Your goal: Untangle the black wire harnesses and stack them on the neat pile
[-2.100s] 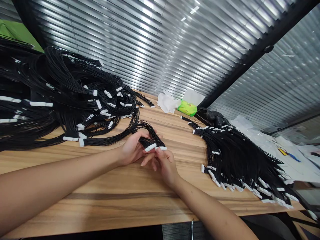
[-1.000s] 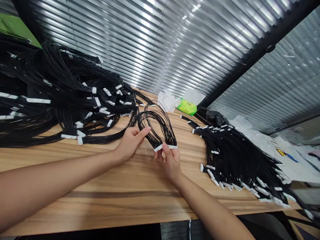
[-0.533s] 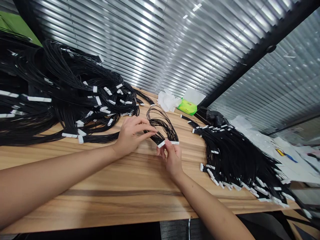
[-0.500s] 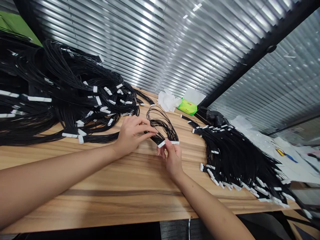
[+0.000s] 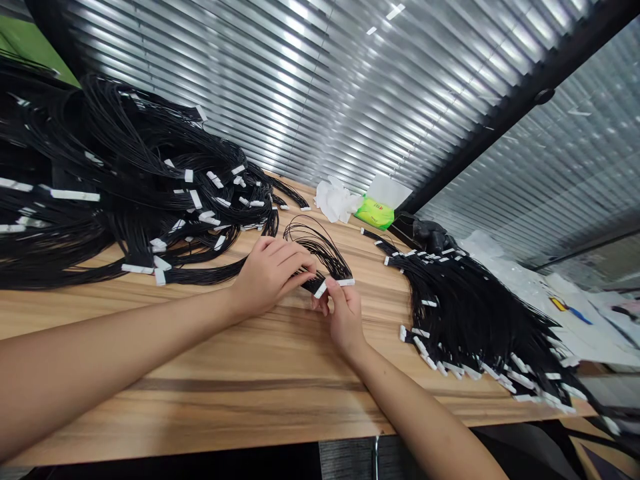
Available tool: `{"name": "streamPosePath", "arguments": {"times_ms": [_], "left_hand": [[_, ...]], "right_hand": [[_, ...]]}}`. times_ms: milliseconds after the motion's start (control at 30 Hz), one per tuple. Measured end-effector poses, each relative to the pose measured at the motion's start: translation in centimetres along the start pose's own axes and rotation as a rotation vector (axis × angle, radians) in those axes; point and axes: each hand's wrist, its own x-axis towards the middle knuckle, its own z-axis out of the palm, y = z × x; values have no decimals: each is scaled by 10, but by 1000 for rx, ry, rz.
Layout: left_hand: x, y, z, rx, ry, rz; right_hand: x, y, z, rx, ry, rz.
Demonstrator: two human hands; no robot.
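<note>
The left hand [image 5: 270, 277] and the right hand [image 5: 345, 321] are close together, pinching a small bunch of thin black wires [image 5: 320, 250] with white plugs [image 5: 320, 289] over the wooden desk [image 5: 200, 360]. A big pile of wires [image 5: 125, 167] lies to the left, and another pile [image 5: 475, 320] lies to the right

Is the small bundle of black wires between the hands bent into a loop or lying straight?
Looped: the wires arch up from two white connectors beside the left hand and right hand.
</note>
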Motion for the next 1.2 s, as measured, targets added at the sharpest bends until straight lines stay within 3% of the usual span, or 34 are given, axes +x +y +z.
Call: {"name": "streamPosePath", "arguments": {"times_ms": [200, 433, 600, 733, 1067, 1200], "left_hand": [[-2, 2, 0, 124, 26, 22], [3, -5, 1, 103, 107, -34], [2, -7, 0, 128, 77, 46], [2, -6, -1, 126, 68, 34], [-4, 6, 1, 216, 217, 204], [-3, 3, 3, 179, 259, 107]], "right_hand": [[-2, 2, -2, -41, 27, -18], [-2, 0, -1, 13, 45, -28], [0, 0, -2, 6, 43, -34], [-1, 4, -2, -34, 22, -33], [-1, 4, 2, -48, -34, 48], [-2, 6, 1, -18, -28, 42]]}}
